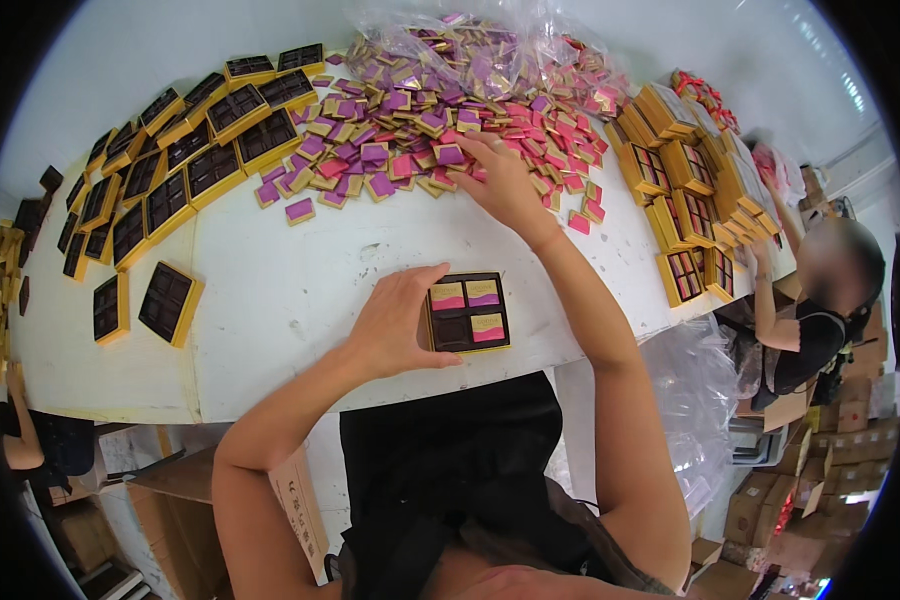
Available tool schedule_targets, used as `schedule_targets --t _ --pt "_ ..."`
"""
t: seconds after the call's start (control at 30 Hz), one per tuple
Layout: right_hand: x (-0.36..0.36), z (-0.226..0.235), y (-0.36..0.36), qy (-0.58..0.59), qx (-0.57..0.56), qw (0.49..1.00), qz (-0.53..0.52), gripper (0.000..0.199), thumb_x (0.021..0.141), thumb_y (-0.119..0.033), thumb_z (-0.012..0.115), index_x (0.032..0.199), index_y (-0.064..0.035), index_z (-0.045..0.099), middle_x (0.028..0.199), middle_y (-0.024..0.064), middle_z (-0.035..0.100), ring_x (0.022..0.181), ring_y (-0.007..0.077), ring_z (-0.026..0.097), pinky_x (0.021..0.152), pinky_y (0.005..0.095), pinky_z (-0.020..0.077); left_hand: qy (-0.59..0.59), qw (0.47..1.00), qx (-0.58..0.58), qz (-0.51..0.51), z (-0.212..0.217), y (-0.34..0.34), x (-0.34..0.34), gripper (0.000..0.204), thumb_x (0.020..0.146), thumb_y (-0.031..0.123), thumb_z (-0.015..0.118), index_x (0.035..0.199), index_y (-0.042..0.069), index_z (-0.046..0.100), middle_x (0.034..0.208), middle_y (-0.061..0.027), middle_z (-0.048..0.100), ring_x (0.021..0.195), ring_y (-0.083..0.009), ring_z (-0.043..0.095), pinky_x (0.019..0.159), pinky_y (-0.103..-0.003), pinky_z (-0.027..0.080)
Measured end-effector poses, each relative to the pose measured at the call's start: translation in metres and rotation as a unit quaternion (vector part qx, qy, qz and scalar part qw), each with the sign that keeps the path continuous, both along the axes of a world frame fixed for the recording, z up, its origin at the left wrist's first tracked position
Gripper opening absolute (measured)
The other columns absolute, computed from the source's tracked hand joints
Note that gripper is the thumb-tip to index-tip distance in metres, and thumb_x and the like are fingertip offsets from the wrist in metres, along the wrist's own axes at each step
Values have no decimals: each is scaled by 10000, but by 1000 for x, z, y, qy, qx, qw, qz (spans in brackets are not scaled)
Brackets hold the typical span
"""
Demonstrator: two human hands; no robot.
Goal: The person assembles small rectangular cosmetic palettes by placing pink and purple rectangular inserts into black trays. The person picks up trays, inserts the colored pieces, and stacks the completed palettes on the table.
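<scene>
Across the upper middle of the frame a loose heap of small purple and pink squares (440,120) spreads over the white table (290,290), spilling from a clear plastic bag (490,40) at the top. Empty gold-edged trays with dark insets (185,165) crowd the upper left, and two more (150,305) lie apart at centre left. Stacks of filled gold boxes (685,190) stand at the upper right, where another person (820,320) reaches toward them.

At centre, a small dark tray (468,312) rests near the table's front edge; three of its four compartments hold pink and purple squares, the lower-left one looks empty. The left hand (395,325) grips its left side, thumb along the lower edge, fingers curled. The right hand (500,180) lies on the heap, fingers bent down among the squares; whether it pinches one I cannot tell. Cardboard cartons at lower right are cut off and dim.
</scene>
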State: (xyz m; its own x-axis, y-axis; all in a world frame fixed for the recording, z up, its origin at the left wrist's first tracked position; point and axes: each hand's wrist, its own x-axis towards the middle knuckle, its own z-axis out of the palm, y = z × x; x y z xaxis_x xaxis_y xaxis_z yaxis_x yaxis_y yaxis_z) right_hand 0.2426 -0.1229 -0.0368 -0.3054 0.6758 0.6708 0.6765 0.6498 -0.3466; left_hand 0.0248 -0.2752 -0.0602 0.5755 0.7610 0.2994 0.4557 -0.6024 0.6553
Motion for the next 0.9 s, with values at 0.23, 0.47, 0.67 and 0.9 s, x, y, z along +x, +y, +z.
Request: schedule_targets --t 0.23,0.47,0.67,0.9 --pt "0 -1 29 46 -229 969 76 250 903 -124 657 1127 -13 655 904 84 676 722 175 648 672 313 531 21 1000 -6 2 4 -2 -4 1143 604 427 899 1480 55 267 1351 -195 476 1269 -366 446 1099 -462 322" --pt "0 16 -136 294 -395 866 89 201 954 -33 583 1123 -4 687 847 14 630 717 85 574 669 235 478 6 998 -21 55 -4 -6 2 1202 574 421 909 1498 43 239 1348 -185 478 1265 -354 455 1100 -455 319" --pt "-18 -24 -186 61 -89 994 -14 283 757 9 714 1025 -81 718 855 43 631 924 257 583 827 366 441 14 996 28 84 -10 -9 9 1130 589 434 871 1473 27 295 1362 -166 465 1271 -321 445 1082 -450 319" --pt "-8 -19 -196 -110 -45 993 2 390 744 -225 800 1094 -92 692 1199 80 602 1181 274 531 921 420 412 18 995 30 88 -11 -9 7 1094 599 445 862 1465 51 324 1382 -150 457 1280 -303 435 1073 -450 312"
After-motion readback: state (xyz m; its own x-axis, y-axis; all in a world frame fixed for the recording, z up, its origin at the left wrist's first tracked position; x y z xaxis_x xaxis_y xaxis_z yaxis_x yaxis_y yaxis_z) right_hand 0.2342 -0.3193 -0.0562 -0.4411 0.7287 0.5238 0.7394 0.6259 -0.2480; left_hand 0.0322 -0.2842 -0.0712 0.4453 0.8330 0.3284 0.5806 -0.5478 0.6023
